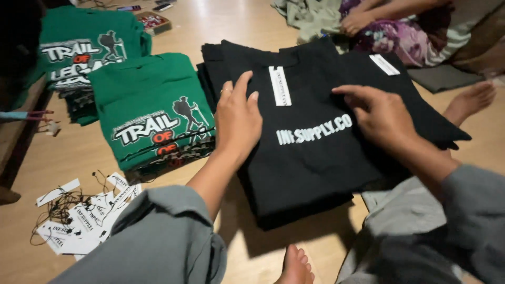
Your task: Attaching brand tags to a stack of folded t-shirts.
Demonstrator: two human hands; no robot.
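A stack of folded black shirts [310,163] with white print lies on the wooden floor in front of me. My left hand [238,118] rests flat on the left side of the top shirt, fingers together. My right hand [380,113] presses on its right side, fingers pointing left. A white paper tag [280,85] lies near the top shirt's collar between the two hands. A second white tag [384,64] sits on the black fabric further right.
Two piles of folded green printed shirts [150,108] lie to the left. Loose white tags with black strings [79,215] are scattered at the lower left. Another person's hand [356,21] and foot [471,100] are at the upper right. My bare foot [295,265] shows below.
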